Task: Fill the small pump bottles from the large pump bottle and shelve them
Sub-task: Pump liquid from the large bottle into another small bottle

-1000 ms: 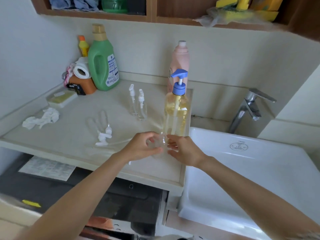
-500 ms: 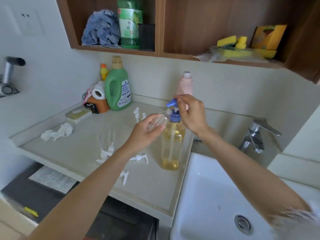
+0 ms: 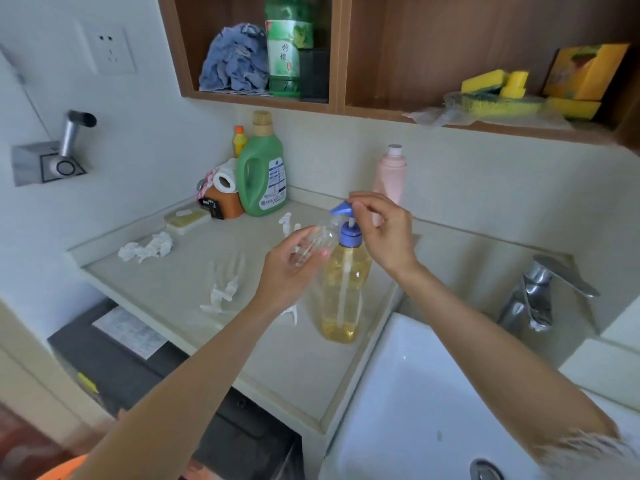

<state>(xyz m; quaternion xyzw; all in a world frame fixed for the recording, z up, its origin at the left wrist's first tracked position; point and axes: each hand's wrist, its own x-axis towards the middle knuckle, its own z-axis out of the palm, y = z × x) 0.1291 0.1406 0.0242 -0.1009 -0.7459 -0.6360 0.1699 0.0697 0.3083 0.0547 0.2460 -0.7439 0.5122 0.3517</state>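
In the head view, your left hand (image 3: pixel 294 268) is in the centre of the frame and holds a small clear bottle (image 3: pixel 313 242) with curled fingers. The bottle is tilted, and its open mouth points up and to the right, just under the blue spout of the large pump bottle (image 3: pixel 344 285). One second ago both your hands were low at the front edge of the counter (image 3: pixel 173 282), together around this small bottle. Now the small bottle is lifted to the spout, and your right hand (image 3: pixel 384 230) has gone up to the blue pump head (image 3: pixel 343 211). The right fingers are bent and sit at the top of the pump head; I cannot tell if they already press it. Compared with half a second ago, the hands are almost in the same position.

I judge that the cap-removal part is finished for this bottle and the filling begins. The large pump bottle stands on the counter near the sink (image 3: pixel 415 393), about half full of yellow liquid. The small bottle looks empty so far.

Left of centre, loose white pump caps (image 3: pixel 221 296) lie on the counter, and two more small bottles (image 3: pixel 289 225) stand behind your left hand. The wooden shelf (image 3: pixel 381 112) runs along the top of the frame, and no small bottle is on it yet.
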